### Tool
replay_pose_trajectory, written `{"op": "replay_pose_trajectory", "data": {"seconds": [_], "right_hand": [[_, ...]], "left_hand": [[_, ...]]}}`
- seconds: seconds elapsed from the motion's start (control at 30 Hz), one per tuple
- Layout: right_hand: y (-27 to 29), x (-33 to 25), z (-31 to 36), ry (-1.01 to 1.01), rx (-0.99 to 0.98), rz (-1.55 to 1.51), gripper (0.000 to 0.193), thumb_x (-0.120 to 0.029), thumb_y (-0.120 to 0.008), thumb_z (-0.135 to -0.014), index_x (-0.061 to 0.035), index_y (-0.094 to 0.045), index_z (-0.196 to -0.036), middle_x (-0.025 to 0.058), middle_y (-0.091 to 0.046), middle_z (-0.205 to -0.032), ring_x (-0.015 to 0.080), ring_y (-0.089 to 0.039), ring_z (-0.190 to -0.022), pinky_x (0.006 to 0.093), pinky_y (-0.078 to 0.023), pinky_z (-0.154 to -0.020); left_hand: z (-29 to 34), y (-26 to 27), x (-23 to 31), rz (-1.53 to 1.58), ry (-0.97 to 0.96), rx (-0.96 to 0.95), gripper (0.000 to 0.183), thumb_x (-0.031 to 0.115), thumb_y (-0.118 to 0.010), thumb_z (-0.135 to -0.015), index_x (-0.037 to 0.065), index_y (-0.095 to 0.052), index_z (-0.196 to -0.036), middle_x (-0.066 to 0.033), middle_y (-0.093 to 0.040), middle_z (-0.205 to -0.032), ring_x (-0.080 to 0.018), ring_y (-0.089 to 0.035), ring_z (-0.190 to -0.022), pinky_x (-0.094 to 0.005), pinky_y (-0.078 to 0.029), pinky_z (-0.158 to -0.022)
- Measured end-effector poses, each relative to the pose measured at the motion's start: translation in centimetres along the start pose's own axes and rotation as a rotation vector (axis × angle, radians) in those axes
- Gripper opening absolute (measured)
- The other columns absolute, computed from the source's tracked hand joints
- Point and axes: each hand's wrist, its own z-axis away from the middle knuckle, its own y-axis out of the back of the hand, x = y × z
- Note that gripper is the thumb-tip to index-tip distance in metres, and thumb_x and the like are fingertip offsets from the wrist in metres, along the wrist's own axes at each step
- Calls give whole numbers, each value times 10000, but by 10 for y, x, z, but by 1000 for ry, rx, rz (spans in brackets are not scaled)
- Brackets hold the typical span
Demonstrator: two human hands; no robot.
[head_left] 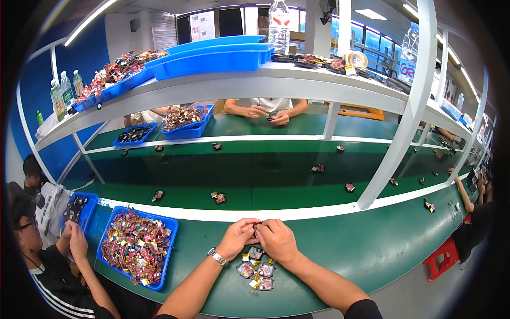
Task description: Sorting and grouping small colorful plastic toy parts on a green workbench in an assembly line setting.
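My left hand (237, 236), with a metal watch at the wrist, and my right hand (277, 242) meet over the green bench near its far edge. The fingertips of both pinch a small dark part, mostly hidden behind them. Just below my hands lies a small cluster of flat dark-edged housings (246, 270) with red boards and white-and-yellow tabs. Left of my left forearm stands a blue tray (169, 250) heaped with loose red circuit boards (133, 244) bearing similar tabs.
Beyond a white rail, a green conveyor belt (287, 198) carries scattered small assemblies (218, 198). A white post (396, 117) rises at right under a shelf holding blue trays (212, 64) and bottles. Co-workers sit left, right and opposite; a red stool (443, 260) stands right.
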Motion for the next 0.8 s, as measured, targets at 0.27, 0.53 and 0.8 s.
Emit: {"op": "replay_pose_trajectory", "data": {"seconds": [0.27, 0.53, 0.8], "right_hand": [[0, 7, 0, 8, 0, 11, 133, -99, -723, -759, -53, -680, -877, 67, -623, -904, 238, -611, -800, 343, -524, -689], [-2, -1, 0, -29, -118, -103, 323, -139, -716, -778, -23, -654, -1073, 137, -603, -1205, 292, -609, -963, 372, -528, -823], [-33, 79, -38, -196, -24, -35, 253, -118, -687, -752, -4, -690, -977, 181, -649, -1145, 360, -621, -997, 412, -507, -898]], "left_hand": [[-3, -5, -2, -5, -20, 24, 279, 43, -455, -999, 3, -483, -1274, -99, -619, -1194, -167, -635, -1051, -313, -556, -902], [-2, 3, -4, 93, -45, 82, 330, 58, -472, -993, -9, -448, -1315, -111, -623, -1195, -161, -647, -997, -327, -560, -862], [-1, 0, 3, 191, -99, 72, 509, 139, -494, -998, 38, -305, -1460, -151, -373, -1490, -305, -495, -1277, -471, -476, -1015]]}}
